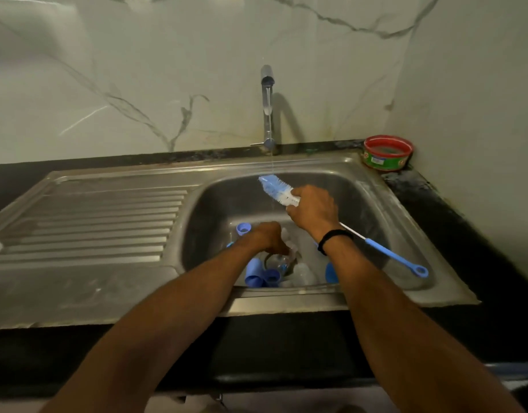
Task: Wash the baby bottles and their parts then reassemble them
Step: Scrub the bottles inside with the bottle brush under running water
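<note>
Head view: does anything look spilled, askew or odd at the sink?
Nothing looks spilled or damaged. The only oddity is that the right hand grips the blue-and-white bottle brush just behind its bristles, with the long handle trailing behind it.

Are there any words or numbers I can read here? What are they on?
None can be read.
Coloured label on the red tub in the corner: too blurred to read.
No print shows on the bottle brush, the clear bottle or the blue caps.

Blue bottle parts [253, 274] in steel sink [92, 222]
</note>
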`<state>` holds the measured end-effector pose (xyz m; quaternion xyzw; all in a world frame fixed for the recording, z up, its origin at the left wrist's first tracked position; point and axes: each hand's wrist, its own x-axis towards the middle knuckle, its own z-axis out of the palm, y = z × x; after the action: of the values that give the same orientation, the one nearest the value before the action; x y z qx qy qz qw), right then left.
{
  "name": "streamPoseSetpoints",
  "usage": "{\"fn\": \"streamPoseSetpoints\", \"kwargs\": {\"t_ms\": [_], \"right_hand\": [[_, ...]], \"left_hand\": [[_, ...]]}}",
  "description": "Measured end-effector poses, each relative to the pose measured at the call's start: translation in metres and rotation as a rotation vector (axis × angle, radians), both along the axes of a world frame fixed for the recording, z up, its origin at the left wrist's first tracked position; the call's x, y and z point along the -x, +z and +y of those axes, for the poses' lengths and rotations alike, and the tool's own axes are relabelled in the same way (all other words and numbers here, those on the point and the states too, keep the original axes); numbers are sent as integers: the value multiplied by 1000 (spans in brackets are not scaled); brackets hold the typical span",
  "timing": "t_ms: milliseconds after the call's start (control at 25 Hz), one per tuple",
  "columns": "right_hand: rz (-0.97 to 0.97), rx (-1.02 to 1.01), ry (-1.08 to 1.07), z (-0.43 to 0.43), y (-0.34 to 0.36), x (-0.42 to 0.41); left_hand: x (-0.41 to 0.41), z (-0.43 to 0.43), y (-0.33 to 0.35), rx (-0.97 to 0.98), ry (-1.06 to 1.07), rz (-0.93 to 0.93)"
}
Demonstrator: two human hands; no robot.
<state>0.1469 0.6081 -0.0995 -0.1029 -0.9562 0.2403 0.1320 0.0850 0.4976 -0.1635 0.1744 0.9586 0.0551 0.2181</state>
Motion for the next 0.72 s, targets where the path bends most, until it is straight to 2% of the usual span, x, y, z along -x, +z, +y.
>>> {"fn": "streamPoseSetpoints", "kwargs": {"t_ms": [200,480,600,720], "right_hand": [[43,2,18,-2,-6,12],[31,16,3,0,-10,8],[25,9,-2,0,-5,4],[9,-22,-70,8,2,5]], "left_hand": [[14,11,-32,171,-106,-53],[5,12,-40,115,-69,-35],[10,5,-23,-46,35,-41],[20,-18,5,-483,317,-28]]}}
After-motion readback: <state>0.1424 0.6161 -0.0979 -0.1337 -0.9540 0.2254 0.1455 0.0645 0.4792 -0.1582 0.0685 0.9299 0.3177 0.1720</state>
